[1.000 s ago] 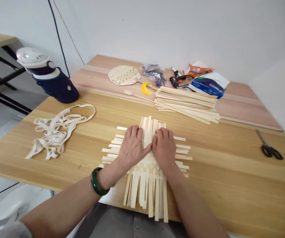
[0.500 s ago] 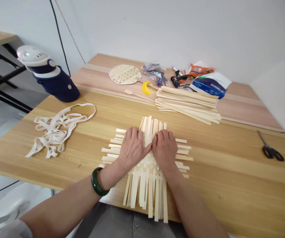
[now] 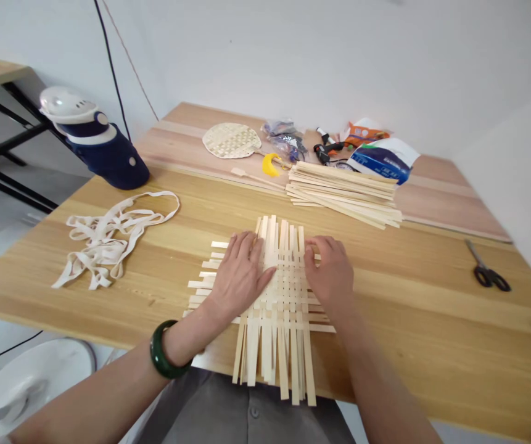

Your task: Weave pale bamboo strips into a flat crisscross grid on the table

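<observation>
A flat weave of pale bamboo strips (image 3: 284,308) lies on the wooden table (image 3: 413,308), with long loose ends pointing toward me. My left hand (image 3: 240,274) rests flat on its left half, fingers slightly apart. A dark green bangle (image 3: 163,349) circles that wrist. My right hand (image 3: 330,271) sits at the weave's right edge, its fingertips curled down on the strips. The hand is slightly blurred, and I cannot see whether it pinches any strip. A gap of woven strips shows between my hands. Behind the weave lies a stack of loose bamboo strips (image 3: 343,194).
A finished woven fan (image 3: 231,140), bagged items and a glue gun (image 3: 325,153) lie at the back. Cream ribbon (image 3: 108,243) lies to the left, scissors (image 3: 486,275) to the right. A navy and white cap (image 3: 103,148) sits at the far left corner.
My right hand has moved rightward, away from my left hand, uncovering more of the weave. The view has shifted slightly, and my left hand stays on the weave.
</observation>
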